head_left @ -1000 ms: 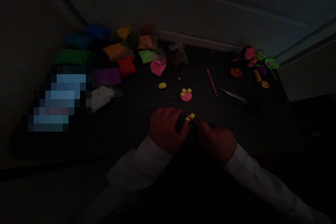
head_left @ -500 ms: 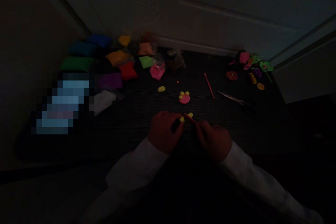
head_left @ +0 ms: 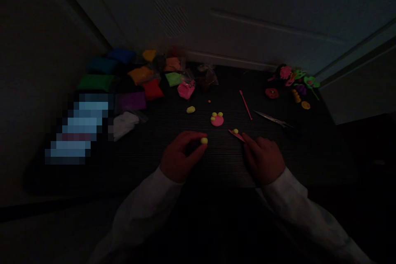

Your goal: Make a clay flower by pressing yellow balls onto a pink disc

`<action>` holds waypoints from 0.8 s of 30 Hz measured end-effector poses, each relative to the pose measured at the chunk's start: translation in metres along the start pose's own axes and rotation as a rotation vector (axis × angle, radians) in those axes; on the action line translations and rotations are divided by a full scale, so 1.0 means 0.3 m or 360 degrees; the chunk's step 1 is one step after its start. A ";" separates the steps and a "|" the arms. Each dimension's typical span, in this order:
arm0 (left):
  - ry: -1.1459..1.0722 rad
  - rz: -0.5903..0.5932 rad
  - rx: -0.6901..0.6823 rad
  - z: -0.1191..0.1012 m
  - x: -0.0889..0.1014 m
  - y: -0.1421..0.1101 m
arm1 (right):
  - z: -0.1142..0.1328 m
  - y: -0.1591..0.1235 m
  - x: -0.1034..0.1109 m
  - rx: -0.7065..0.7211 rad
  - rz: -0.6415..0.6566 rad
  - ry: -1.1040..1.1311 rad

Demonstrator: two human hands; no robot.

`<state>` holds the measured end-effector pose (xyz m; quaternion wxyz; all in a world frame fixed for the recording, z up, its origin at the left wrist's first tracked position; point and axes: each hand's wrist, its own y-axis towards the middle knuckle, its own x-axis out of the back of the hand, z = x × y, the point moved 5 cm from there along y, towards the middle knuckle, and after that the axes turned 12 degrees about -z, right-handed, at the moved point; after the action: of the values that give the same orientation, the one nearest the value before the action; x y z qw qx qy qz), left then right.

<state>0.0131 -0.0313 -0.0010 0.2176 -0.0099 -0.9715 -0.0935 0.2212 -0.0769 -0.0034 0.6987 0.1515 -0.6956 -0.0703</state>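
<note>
Between thumb and forefinger, my left hand [head_left: 181, 154] pinches a small yellow clay piece [head_left: 204, 141]. My right hand [head_left: 264, 159] grips a pink clay knife [head_left: 236, 135], its blade pointing left. A second yellow clay piece [head_left: 235, 131] is at the blade, touching it or just behind it; I cannot tell which. Beyond the hands lies a flat pink clay disc [head_left: 217, 121] with three yellow balls along its upper and left edge. Another yellow clay lump [head_left: 191, 109] and a tiny orange ball [head_left: 209, 101] rest farther back on the dark table [head_left: 216, 165].
Bagged clay in several colours, such as the purple pack [head_left: 132, 101] and white pack [head_left: 124, 125], fills the back left. A blurred-out lit screen [head_left: 82, 128] lies left. To the right are a pink stick tool [head_left: 246, 105], scissors [head_left: 274, 119] and finished clay flowers [head_left: 285, 72].
The yellow clay roll under the knife has come apart in two. My left hand has drawn left with one piece; the knife has moved right with the other beside it.
</note>
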 end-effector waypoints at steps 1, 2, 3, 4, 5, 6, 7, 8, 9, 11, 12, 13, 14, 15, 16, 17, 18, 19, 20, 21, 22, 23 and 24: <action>-0.0134 -0.0007 0.0047 0.003 0.002 0.003 | -0.002 -0.001 -0.002 -0.0001 -0.0013 0.0013; -0.0268 -0.0009 0.0121 0.008 0.002 0.004 | -0.004 -0.002 -0.004 -0.0008 -0.0025 0.0043; -0.0388 0.0009 0.0223 0.016 0.000 0.004 | -0.004 -0.005 -0.005 -0.0019 -0.0042 0.0083; -0.0486 0.0038 0.0348 0.027 -0.005 0.002 | -0.005 -0.007 -0.006 -0.0034 -0.0066 0.0127; -0.0563 0.0063 0.0470 0.039 -0.010 -0.001 | -0.006 -0.010 -0.004 -0.0051 -0.0102 0.0171; -0.0620 0.0074 0.0568 0.048 -0.012 -0.005 | -0.009 -0.013 0.000 -0.0067 -0.0148 0.0216; -0.0661 0.0073 0.0629 0.056 -0.013 -0.007 | -0.011 -0.016 0.008 -0.0081 -0.0198 0.0268; -0.0682 0.0073 0.0648 0.060 -0.012 -0.008 | -0.014 -0.018 0.019 -0.0095 -0.0250 0.0327; -0.0682 0.0080 0.0629 0.061 -0.011 -0.007 | -0.017 -0.019 0.033 -0.0109 -0.0301 0.0396; -0.0645 0.0123 0.0526 0.053 -0.011 -0.005 | -0.016 -0.015 0.068 -0.0130 -0.0362 0.0564; -0.0635 0.0158 0.0494 0.048 -0.015 -0.006 | -0.009 -0.009 0.086 -0.0124 -0.0373 0.0650; -0.0651 0.0191 0.0498 0.043 -0.022 -0.009 | 0.002 -0.001 0.105 -0.0106 -0.0377 0.0723; -0.0691 0.0232 0.0538 0.038 -0.031 -0.013 | 0.019 0.008 0.122 -0.0070 -0.0372 0.0780; -0.0754 0.0275 0.0599 0.033 -0.043 -0.020 | 0.041 0.019 0.136 -0.0009 -0.0354 0.0825; -0.0827 0.0340 0.0665 0.026 -0.058 -0.028 | 0.068 0.029 0.146 0.0073 -0.0329 0.0862; -0.0905 0.0406 0.0720 0.017 -0.073 -0.036 | 0.096 0.038 0.152 0.0174 -0.0301 0.0896; -0.0982 0.0462 0.0760 0.008 -0.086 -0.043 | 0.123 0.046 0.154 0.0269 -0.0268 0.0931; -0.1049 0.0505 0.0792 0.000 -0.097 -0.049 | 0.145 0.051 0.153 0.0343 -0.0238 0.0971; -0.1110 0.0534 0.0827 -0.005 -0.105 -0.053 | 0.162 0.055 0.151 0.0390 -0.0220 0.1011; -0.1162 0.0543 0.0868 -0.007 -0.111 -0.055 | 0.171 0.057 0.148 0.0401 -0.0219 0.1047; -0.1204 0.0540 0.0910 -0.006 -0.115 -0.055 | 0.174 0.059 0.146 0.0379 -0.0234 0.1077; -0.1239 0.0532 0.0948 -0.004 -0.119 -0.054 | 0.173 0.061 0.145 0.0338 -0.0258 0.1108; -0.1272 0.0524 0.0984 -0.002 -0.123 -0.052 | 0.171 0.061 0.146 0.0297 -0.0290 0.1141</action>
<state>0.0459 -0.0459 -0.0188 -0.1651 -0.1326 -0.9464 0.2438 0.1692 -0.0790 0.0434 0.8719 0.2906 -0.3940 -0.0111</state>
